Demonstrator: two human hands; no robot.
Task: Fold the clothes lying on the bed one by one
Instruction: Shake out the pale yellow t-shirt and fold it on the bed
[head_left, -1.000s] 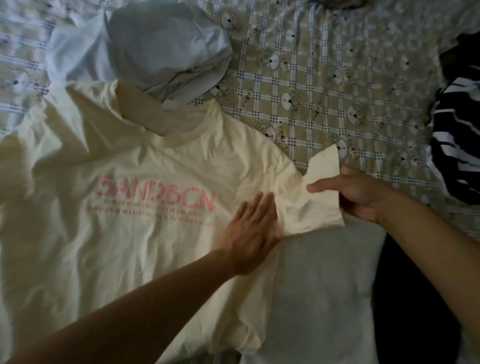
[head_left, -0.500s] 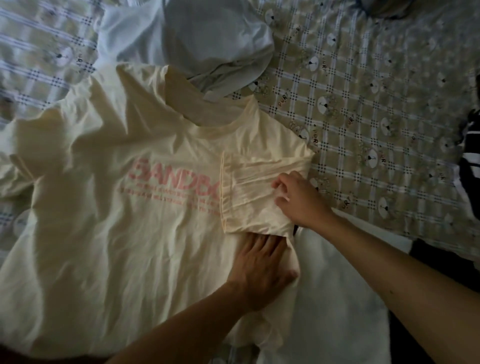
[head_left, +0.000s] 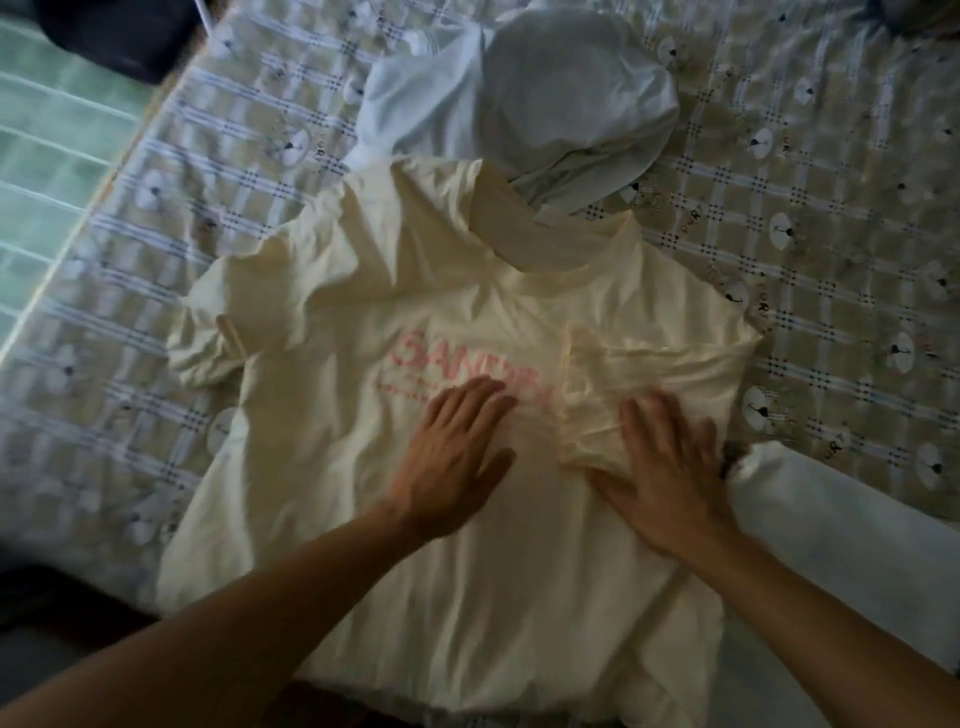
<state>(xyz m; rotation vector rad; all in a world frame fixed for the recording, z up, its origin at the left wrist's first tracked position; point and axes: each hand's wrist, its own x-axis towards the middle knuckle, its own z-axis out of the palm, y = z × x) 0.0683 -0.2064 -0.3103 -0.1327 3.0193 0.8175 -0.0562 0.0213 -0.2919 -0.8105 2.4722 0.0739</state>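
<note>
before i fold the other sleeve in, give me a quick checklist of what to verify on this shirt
1. Right sleeve folded in over the chest: ok, though bunched and wrinkled.
2. Left sleeve free to fold: ok, it lies crumpled out to the side with nothing on it.
3. Cream t-shirt lying flat: not ok, creases across the body and shoulders.
4. Both hands free: ok, left hand and right hand rest flat and open on the fabric.
5. Collar clear: not ok, the grey garment overlaps the neck area.
6. Bottom hem straight: cannot tell, it runs out of view.
</note>
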